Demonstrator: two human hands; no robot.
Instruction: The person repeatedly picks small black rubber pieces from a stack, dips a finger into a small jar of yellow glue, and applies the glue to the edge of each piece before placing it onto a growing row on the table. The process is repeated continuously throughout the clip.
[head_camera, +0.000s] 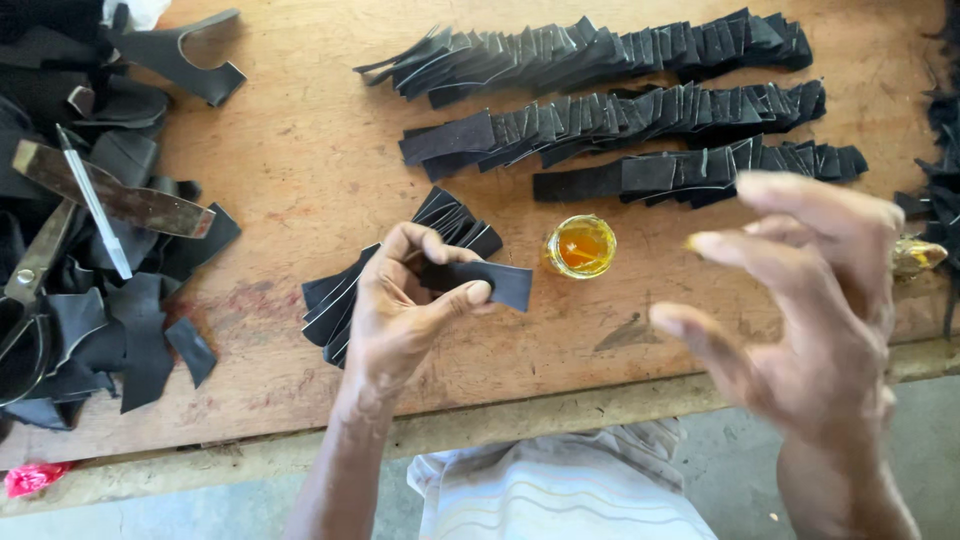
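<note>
1. Left hand (400, 310) pinches one black leather strip (490, 282) above the tabletop (300, 170); grip it flat.
2. Right hand (810, 310), open and empty, hovers near the glue jar (580, 246); dab sparingly.

No labels, signs or screens in view. Only candidate for a package: a crumpled gold foil wrapper (917, 256) at the right edge of the frame, on the wooden table (300, 170).

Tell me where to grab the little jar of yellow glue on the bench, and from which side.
Grip the small glass jar around its round outer wall, coming straight down from above. It stands upright and open, so keep fingers off the wet mouth. Black strips crowd its far side; its near side is bare bench.
</note>
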